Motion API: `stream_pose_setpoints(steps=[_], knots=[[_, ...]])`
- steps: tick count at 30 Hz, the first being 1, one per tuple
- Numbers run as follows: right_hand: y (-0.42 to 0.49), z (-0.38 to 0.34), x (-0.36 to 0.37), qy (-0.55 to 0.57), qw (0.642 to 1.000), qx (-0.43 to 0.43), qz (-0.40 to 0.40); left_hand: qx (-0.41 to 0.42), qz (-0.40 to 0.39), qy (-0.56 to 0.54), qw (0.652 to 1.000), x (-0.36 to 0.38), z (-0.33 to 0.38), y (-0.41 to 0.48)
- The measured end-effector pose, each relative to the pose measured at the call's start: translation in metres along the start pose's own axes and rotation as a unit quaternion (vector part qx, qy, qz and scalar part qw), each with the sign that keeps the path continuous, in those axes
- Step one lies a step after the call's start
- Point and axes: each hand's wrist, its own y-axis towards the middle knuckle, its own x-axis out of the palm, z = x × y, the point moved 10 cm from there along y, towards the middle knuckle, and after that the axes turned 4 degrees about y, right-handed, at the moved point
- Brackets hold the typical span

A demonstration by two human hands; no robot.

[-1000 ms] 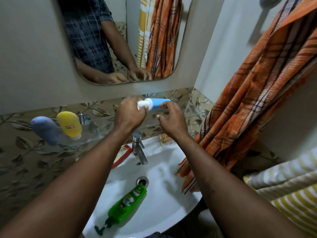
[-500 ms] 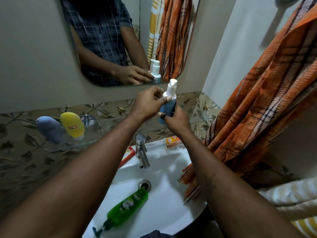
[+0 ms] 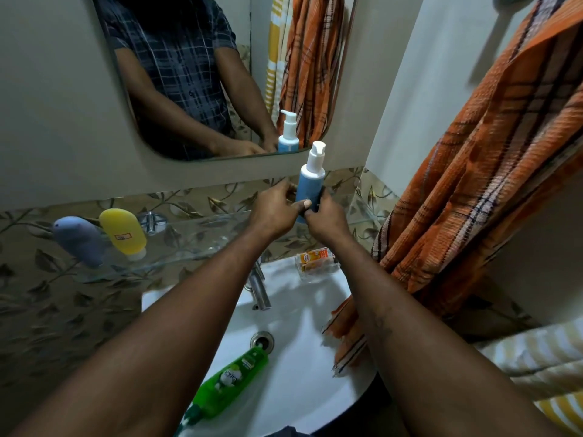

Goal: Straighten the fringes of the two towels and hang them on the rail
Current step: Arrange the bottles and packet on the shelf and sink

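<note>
We see 2 hands meeting at the far side of the sink (image 3: 315, 313), both on an upright blue bottle (image 3: 310, 184) with a white pump top. The left hand (image 3: 271, 211) grips its lower part, thumb laid across the front. The right hand (image 3: 328, 217) curls its fingers (image 3: 322, 200) round the right side of the same bottle. So both sets of fingers are clenched on the blue bottle. Its base is hidden behind the hands, and we cannot tell whether it rests on the glass shelf (image 3: 189, 244).

Neither hand holds a towel. The orange towel (image 3: 473, 184) hangs down the right wall. Its top runs out of view, and its lower end with the fringe lies on the right rim of the sink, just behind the right forearm. The yellow towel (image 3: 536, 367), striped white, lies bunched at the near right, below the orange one.

On the left of the shelf a grey bottle (image 3: 79, 239) and a yellow bottle (image 3: 123, 231) stand cap down, side by side. A green bottle (image 3: 230, 383) lies in the basin, near the drain (image 3: 262, 340), with the tap (image 3: 260, 288) beyond it. A small orange box (image 3: 315, 257) sits on the far rim. The mirror (image 3: 189, 74) above reflects the hands, the blue bottle and the 2 towels.
</note>
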Motion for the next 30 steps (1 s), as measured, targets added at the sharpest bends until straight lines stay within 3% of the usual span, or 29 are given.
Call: stream_pose_setpoints(steps=[4, 7, 9, 13, 16, 21, 27, 30], knots=[[-0.02, 0.0, -0.011, -0.017, 0.995, -0.01, 0.095, 0.008, 0.035, 0.007, 0.999, -0.008, -0.011, -0.01], [-0.054, -0.011, -0.02, -0.012, 0.976, -0.07, 0.204, 0.023, 0.073, 0.012, 0.997, -0.017, -0.023, -0.025], [-0.075, -0.019, -0.015, 0.012, 0.967, -0.112, 0.228, 0.051, 0.099, 0.025, 0.993, -0.025, -0.028, -0.036], [-0.09, -0.008, 0.035, 0.05, 0.987, -0.113, 0.106, 0.122, 0.148, 0.047, 0.98, -0.042, -0.032, -0.072], [-0.102, 0.007, 0.088, 0.035, 0.996, -0.08, -0.012, 0.125, 0.171, 0.05, 0.976, -0.045, -0.05, -0.102], [-0.128, 0.04, 0.161, -0.025, 0.989, 0.006, -0.146, 0.057, 0.117, 0.044, 0.99, -0.03, -0.114, -0.131], [-0.138, 0.073, 0.216, 0.039, 0.98, 0.082, -0.179, -0.072, 0.037, 0.161, 0.984, -0.024, -0.207, -0.162], [-0.146, 0.089, 0.247, -0.025, 0.965, 0.093, -0.244, -0.138, -0.03, 0.189, 0.972, -0.017, -0.246, -0.176]])
